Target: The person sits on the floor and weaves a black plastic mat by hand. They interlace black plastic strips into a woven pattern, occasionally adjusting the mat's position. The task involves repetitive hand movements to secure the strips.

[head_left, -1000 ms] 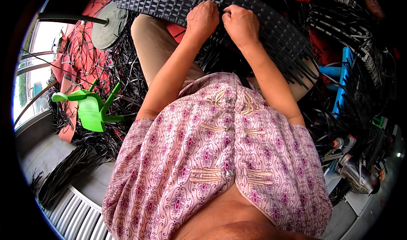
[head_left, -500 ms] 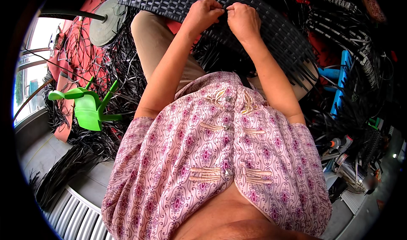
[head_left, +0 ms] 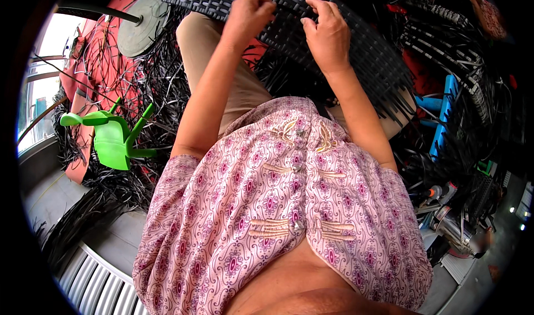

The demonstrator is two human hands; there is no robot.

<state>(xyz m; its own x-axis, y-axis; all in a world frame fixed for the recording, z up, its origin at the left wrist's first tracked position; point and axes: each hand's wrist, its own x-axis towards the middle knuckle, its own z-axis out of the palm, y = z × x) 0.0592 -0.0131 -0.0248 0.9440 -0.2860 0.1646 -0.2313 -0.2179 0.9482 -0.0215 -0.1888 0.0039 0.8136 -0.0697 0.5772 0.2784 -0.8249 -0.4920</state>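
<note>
Left window (head_left: 51,42) glares (edges dark).

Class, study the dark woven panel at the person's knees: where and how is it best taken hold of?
Probably by the middle of its near edge, coming from the person's side. That edge of the woven panel faces the person and looks closely woven, whereas loose strip ends fringe its right end and would likely bend.

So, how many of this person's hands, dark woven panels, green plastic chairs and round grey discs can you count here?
Left hand and right hand: 2
Woven panel: 1
Green chair: 1
Grey disc: 1
Total: 5
</note>
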